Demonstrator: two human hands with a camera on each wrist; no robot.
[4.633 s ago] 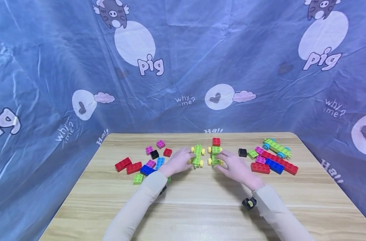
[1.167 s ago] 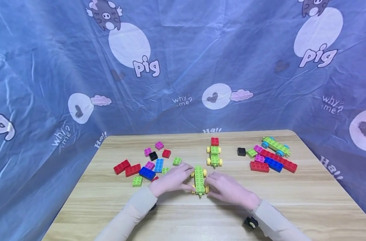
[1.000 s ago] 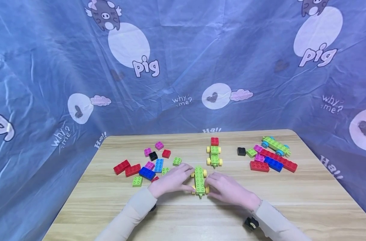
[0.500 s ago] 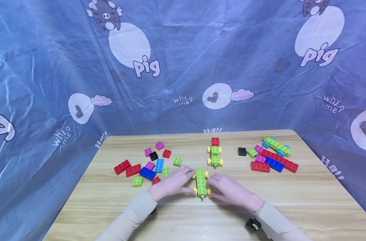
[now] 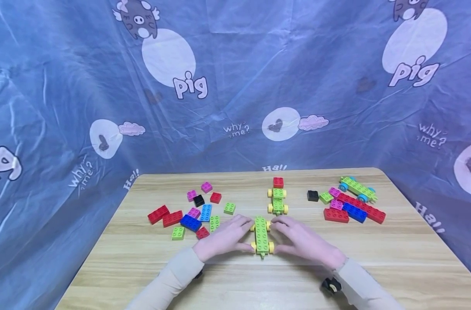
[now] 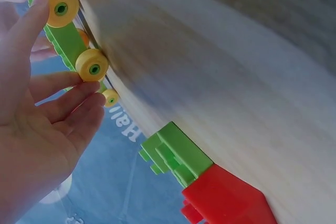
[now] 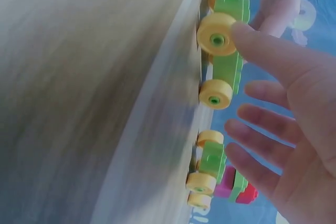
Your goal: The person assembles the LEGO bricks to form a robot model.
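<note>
A long green toy car base [image 5: 261, 234] with studs and yellow wheels stands on the wooden table, lengthwise between both hands. My left hand [image 5: 227, 234] is on its left side, thumb at the near wheel and fingers at the far wheel [image 6: 92, 65], loosely bent. On the other side my right hand [image 5: 307, 241] has its thumb at the near wheel [image 7: 217, 34], while its other fingers are spread and apart from the car in the right wrist view. Just beyond stands a second yellow-wheeled green car [image 5: 278, 206] with a green block on it and a red brick [image 5: 278, 182] at its far end.
Loose bricks lie at the left, among them a blue brick [image 5: 191, 222], a light-blue one [image 5: 206, 212] and a red one [image 5: 158, 214]. At the right are red bricks [image 5: 336, 215], a black brick [image 5: 313, 196] and a blue-wheeled green car base [image 5: 357, 188]. A patterned blue cloth [image 5: 235, 86] hangs behind.
The long green car base has come nearer from beside the second car, then shifted slightly right. My right hand has left the second car, and its fingers have lately spread away from the car base.
</note>
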